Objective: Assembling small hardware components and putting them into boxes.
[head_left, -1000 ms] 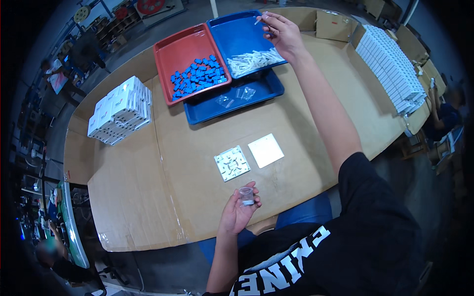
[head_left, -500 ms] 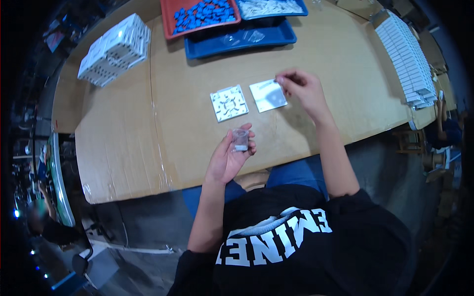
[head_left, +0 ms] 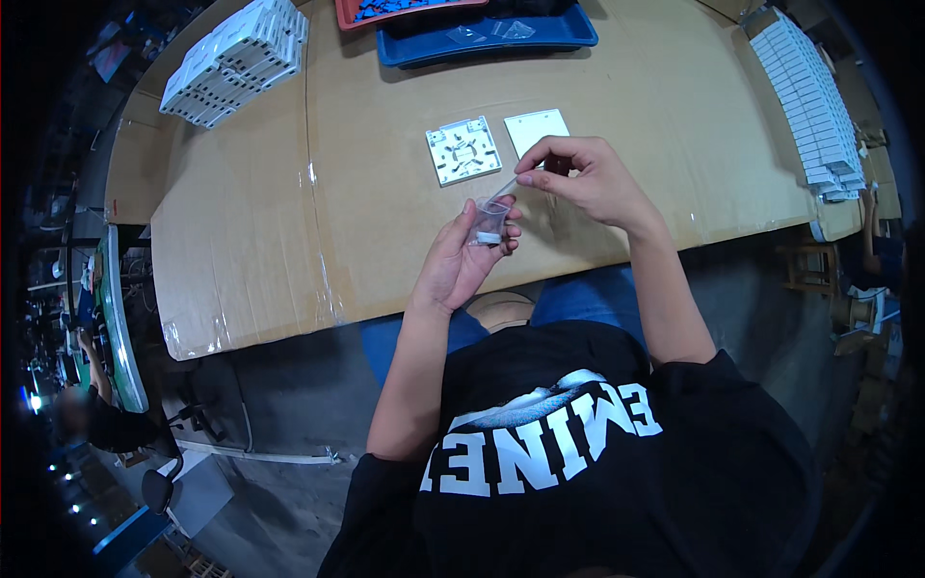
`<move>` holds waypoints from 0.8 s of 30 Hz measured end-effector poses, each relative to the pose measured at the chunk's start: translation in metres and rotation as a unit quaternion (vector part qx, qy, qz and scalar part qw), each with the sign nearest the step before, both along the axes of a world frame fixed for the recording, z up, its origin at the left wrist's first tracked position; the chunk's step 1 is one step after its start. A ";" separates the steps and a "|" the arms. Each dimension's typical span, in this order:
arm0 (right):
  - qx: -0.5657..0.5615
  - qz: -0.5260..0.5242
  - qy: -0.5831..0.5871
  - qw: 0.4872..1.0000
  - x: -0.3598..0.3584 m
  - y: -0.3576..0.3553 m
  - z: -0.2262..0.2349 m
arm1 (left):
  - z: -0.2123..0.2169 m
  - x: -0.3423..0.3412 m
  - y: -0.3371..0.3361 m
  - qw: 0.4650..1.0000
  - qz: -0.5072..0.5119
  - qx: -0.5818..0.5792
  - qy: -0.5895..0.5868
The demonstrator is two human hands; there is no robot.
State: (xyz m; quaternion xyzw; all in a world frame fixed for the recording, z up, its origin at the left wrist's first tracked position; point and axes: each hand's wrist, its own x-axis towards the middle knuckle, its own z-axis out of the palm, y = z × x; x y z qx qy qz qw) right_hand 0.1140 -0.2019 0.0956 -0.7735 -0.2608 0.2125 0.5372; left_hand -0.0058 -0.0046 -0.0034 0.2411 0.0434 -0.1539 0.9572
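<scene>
Steadiness matters here: the left hand (head_left: 461, 258) should keep its pinch on the small clear bag (head_left: 488, 223) (mouth open), while the right hand (head_left: 588, 178), at two o'clock from it, pinches a thin clear piece (head_left: 505, 188) just above the bag's mouth.

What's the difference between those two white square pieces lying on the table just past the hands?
The left square piece shows moulded ribs, slots and small cut-outs across its face; the right square piece looks smooth and plain. The left one lies fully in view, while the right hand covers the right one's near edge. Both are white, roughly equal in size, and lie flat side by side on the cardboard-covered table.
</scene>
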 end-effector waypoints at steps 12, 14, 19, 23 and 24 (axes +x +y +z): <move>-0.058 0.170 -0.096 0.979 0.006 0.018 0.008 | 0.002 0.000 0.001 0.999 -0.005 0.043 -0.010; -0.066 0.190 -0.095 0.975 0.005 0.024 0.008 | 0.000 -0.002 0.000 0.999 0.003 0.045 -0.005; -0.018 0.229 -0.091 0.969 0.006 0.027 -0.008 | -0.001 -0.002 0.000 0.998 0.007 0.059 0.001; -0.047 0.268 -0.071 0.960 0.006 0.025 -0.001 | 0.003 -0.004 0.000 0.997 0.009 0.078 -0.004; -0.077 0.307 -0.037 0.948 0.006 0.023 0.004 | 0.006 -0.004 -0.001 0.994 0.012 0.106 -0.001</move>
